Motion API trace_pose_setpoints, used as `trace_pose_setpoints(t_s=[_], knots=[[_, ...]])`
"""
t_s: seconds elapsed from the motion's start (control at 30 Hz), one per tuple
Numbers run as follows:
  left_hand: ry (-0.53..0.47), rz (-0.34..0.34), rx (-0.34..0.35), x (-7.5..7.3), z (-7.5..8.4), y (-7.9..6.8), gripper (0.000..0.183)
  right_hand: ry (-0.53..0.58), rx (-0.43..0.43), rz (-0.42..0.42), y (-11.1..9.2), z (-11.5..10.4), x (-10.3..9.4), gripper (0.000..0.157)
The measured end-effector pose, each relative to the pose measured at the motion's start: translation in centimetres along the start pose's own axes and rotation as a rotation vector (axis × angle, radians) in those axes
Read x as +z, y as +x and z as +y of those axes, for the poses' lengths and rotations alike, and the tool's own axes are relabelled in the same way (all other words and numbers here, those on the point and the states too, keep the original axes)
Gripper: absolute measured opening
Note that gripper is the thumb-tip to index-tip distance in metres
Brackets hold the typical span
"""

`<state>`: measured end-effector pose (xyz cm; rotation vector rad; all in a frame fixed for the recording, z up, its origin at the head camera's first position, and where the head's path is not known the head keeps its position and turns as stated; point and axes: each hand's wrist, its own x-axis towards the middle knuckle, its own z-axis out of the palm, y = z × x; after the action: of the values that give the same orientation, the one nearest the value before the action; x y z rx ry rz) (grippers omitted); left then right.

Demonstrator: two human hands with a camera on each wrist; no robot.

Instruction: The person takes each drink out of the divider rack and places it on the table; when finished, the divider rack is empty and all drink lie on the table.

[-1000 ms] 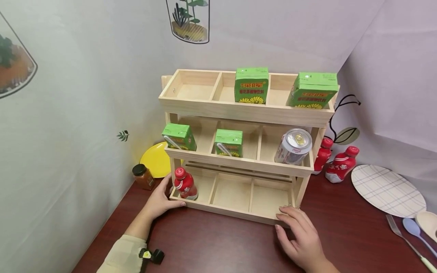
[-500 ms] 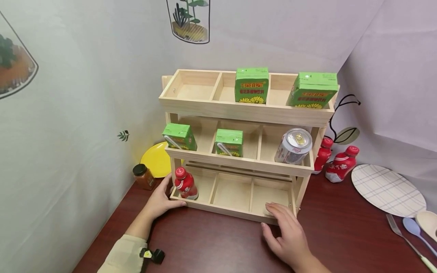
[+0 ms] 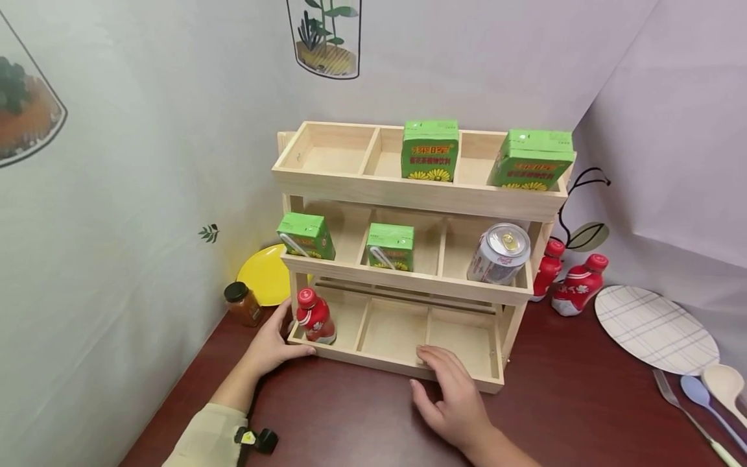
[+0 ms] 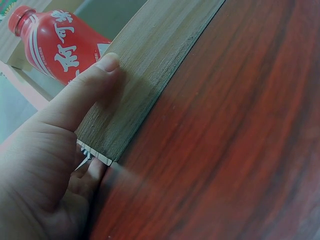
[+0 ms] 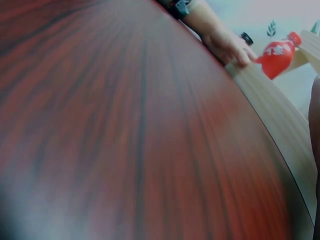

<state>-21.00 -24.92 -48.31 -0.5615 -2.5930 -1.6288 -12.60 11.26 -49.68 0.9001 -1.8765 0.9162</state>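
A three-tier wooden shelf rack (image 3: 408, 194) stands on the dark red table. My left hand (image 3: 273, 347) grips the lower left corner of its bottom tier, thumb on the front board and fingers round the side. Just behind that thumb stands a red bottle (image 4: 65, 45) in the left compartment. My right hand (image 3: 452, 395) lies with loose fingers over the bottom tier's front edge, near the divider between middle and right compartments. Green drink cartons stand above: two on the top tier (image 3: 430, 154), two on the middle tier (image 3: 391, 250). A silver drink can (image 3: 498, 258) leans in the middle tier's right compartment.
Left of the rack are a jar with a black lid (image 3: 244, 305) and a yellow plate (image 3: 262, 275). To the right are two red bottles (image 3: 579, 285), a checked oval plate (image 3: 656, 331), a fork (image 3: 679, 402) and spoons (image 3: 700, 395).
My right hand has slid left along the bottom tier's front edge, from its right corner toward the middle. My left hand keeps its grip on the left corner. The head view shifts slightly.
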Motion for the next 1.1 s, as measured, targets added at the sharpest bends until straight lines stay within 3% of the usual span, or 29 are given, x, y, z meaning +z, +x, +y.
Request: trace_pose_setpoints(t_s=[0.43,1.1], knots=[[-0.006,0.005,-0.004,0.0,0.0,-0.3,0.109,0.001,-0.024,-0.028,1.0,-1.2,3.9,0.045],[-0.016,-0.002,0.032,0.0,0.1,0.0,0.109,-0.059,0.018,-0.048,3.3,-2.1,10.6,0.052]])
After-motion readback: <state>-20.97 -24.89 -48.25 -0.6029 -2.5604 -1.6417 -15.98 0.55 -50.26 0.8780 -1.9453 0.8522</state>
